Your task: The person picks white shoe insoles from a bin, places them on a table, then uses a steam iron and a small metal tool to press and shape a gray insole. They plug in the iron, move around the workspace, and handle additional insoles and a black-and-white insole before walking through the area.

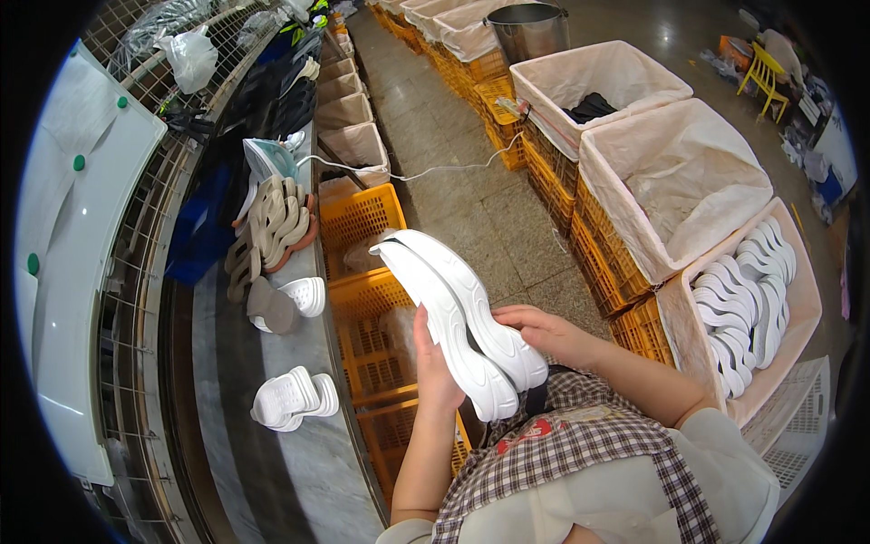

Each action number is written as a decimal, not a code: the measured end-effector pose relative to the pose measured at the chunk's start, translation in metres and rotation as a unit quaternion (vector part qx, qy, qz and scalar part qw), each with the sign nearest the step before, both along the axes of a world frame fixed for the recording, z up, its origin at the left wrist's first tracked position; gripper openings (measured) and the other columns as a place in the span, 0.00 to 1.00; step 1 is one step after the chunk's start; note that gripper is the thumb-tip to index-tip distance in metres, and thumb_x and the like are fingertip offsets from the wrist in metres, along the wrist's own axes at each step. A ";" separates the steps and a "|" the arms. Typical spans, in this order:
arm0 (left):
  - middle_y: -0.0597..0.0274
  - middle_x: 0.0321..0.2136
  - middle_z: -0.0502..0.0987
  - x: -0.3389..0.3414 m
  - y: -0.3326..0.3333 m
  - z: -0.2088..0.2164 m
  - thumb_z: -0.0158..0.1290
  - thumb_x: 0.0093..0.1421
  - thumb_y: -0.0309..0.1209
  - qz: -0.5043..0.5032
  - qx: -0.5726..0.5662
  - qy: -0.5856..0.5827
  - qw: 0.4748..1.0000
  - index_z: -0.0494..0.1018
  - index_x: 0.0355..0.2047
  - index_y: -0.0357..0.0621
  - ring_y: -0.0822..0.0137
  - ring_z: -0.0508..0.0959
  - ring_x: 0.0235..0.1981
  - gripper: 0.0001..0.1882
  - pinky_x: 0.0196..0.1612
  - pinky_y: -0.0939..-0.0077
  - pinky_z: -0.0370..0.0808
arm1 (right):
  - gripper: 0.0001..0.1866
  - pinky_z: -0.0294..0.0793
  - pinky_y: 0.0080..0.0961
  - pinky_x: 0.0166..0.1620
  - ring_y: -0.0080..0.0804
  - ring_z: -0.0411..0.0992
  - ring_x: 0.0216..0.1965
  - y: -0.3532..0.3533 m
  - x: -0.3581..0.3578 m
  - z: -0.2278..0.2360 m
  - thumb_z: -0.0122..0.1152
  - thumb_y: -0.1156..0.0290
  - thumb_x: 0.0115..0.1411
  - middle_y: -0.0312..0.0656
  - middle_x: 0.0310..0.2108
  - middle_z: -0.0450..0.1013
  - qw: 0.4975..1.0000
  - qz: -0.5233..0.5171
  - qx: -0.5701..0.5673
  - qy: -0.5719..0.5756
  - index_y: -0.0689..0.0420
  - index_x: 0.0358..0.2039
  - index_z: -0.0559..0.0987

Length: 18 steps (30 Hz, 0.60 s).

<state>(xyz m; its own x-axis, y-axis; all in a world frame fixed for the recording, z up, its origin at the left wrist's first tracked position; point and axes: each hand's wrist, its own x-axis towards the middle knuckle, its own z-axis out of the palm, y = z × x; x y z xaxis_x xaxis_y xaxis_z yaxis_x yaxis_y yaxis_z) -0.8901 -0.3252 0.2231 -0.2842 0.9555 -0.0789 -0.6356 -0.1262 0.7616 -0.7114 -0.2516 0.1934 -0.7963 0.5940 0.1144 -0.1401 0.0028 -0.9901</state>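
Note:
A pair of white shoe soles is held side by side in front of my apron, tilted, one end pointing away to the far left. My left hand grips the outer side of the left sole, its palm partly hidden behind it. On the other side, my right hand is closed on the edge of the right sole near its near end. To the left, on the marble-patterned table, lie small stacks of white soles. Beyond them sit a grey sole piece and a pile of beige soles.
Orange crates stand below the table's right edge. Across the aisle, a lined bin holds many white wavy soles, beside other lined bins on crates. A white cable crosses the aisle. A whiteboard lines the left.

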 end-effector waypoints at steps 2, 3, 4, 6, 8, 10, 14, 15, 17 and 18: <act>0.52 0.51 0.66 0.000 -0.001 -0.002 0.45 0.62 0.26 0.007 0.008 0.009 1.000 0.49 0.60 0.47 0.59 0.72 0.48 0.28 0.47 0.65 0.75 | 0.27 0.56 0.35 0.60 0.38 0.52 0.62 -0.006 -0.001 -0.003 0.54 0.61 0.60 0.47 0.60 0.55 1.000 -0.010 0.018 0.011 0.58 0.57 0.64; 0.52 0.50 0.66 -0.001 -0.001 -0.003 0.46 0.62 0.26 0.003 0.011 0.022 1.000 0.49 0.60 0.47 0.59 0.72 0.48 0.28 0.47 0.64 0.75 | 0.28 0.57 0.35 0.60 0.37 0.52 0.62 -0.008 -0.002 -0.004 0.55 0.60 0.59 0.46 0.60 0.54 1.000 -0.001 -0.008 0.023 0.58 0.57 0.64; 0.53 0.50 0.66 -0.002 -0.001 -0.004 0.46 0.62 0.26 -0.001 0.014 0.035 0.999 0.49 0.60 0.47 0.59 0.72 0.48 0.28 0.47 0.64 0.75 | 0.29 0.58 0.36 0.59 0.37 0.52 0.62 -0.009 -0.003 -0.004 0.57 0.60 0.58 0.46 0.60 0.54 0.999 0.005 -0.030 0.035 0.57 0.57 0.63; 0.53 0.49 0.67 -0.001 -0.002 -0.007 0.47 0.61 0.27 0.018 -0.006 0.037 0.999 0.53 0.58 0.45 0.60 0.73 0.47 0.26 0.47 0.65 0.75 | 0.30 0.59 0.36 0.59 0.37 0.52 0.62 -0.011 -0.005 -0.002 0.59 0.61 0.57 0.46 0.60 0.53 0.998 0.009 -0.050 0.049 0.57 0.57 0.63; 0.54 0.47 0.69 -0.003 -0.003 -0.010 0.47 0.61 0.29 0.007 -0.024 -0.010 1.000 0.56 0.56 0.42 0.61 0.73 0.46 0.23 0.46 0.66 0.76 | 0.29 0.59 0.36 0.59 0.37 0.51 0.62 -0.014 -0.007 0.001 0.59 0.63 0.56 0.46 0.60 0.52 0.998 0.003 -0.049 0.044 0.56 0.57 0.63; 0.54 0.45 0.70 -0.006 -0.001 -0.014 0.47 0.62 0.31 -0.027 -0.037 -0.090 0.995 0.59 0.54 0.40 0.62 0.74 0.44 0.21 0.45 0.68 0.76 | 0.28 0.60 0.35 0.58 0.36 0.53 0.61 -0.017 -0.009 0.007 0.59 0.65 0.56 0.47 0.58 0.55 0.999 -0.019 -0.010 0.046 0.56 0.56 0.63; 0.52 0.43 0.70 -0.009 -0.004 -0.022 0.45 0.62 0.40 -0.035 -0.028 -0.072 0.996 0.63 0.51 0.37 0.65 0.73 0.34 0.22 0.34 0.73 0.75 | 0.35 0.68 0.35 0.54 0.40 0.66 0.52 -0.020 -0.008 0.022 0.58 0.58 0.51 0.47 0.52 0.65 0.886 -0.036 -0.411 0.211 0.61 0.57 0.60; 0.53 0.44 0.70 -0.014 -0.005 -0.021 0.46 0.61 0.41 -0.081 0.089 -0.200 0.972 0.64 0.50 0.37 0.66 0.71 0.31 0.23 0.32 0.72 0.74 | 0.39 0.71 0.36 0.51 0.41 0.69 0.49 -0.018 -0.008 0.024 0.53 0.50 0.50 0.49 0.52 0.64 0.868 -0.062 -0.434 0.232 0.61 0.58 0.59; 0.58 0.47 0.68 -0.021 -0.011 -0.018 0.48 0.60 0.44 -0.125 0.180 -0.363 0.906 0.64 0.50 0.37 0.67 0.65 0.30 0.25 0.31 0.70 0.71 | 0.38 0.72 0.38 0.50 0.43 0.71 0.48 -0.011 -0.002 0.028 0.47 0.46 0.53 0.49 0.52 0.68 0.834 -0.109 -0.493 0.221 0.59 0.58 0.61; 0.59 0.44 0.68 -0.026 -0.013 -0.015 0.50 0.59 0.45 -0.137 0.167 -0.388 0.896 0.64 0.50 0.37 0.68 0.66 0.30 0.26 0.29 0.72 0.70 | 0.37 0.73 0.42 0.49 0.44 0.72 0.47 -0.007 0.000 0.029 0.46 0.46 0.54 0.48 0.51 0.68 0.813 -0.121 -0.518 0.236 0.58 0.58 0.62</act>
<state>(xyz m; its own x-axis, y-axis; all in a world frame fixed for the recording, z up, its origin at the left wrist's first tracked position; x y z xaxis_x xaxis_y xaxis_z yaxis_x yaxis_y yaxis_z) -0.9159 -0.3380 0.2077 -0.0188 0.9881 0.1528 -0.9994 -0.0231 0.0266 -0.7112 -0.2587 0.2226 -0.6541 0.6991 -0.2888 -0.6245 -0.7145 -0.3154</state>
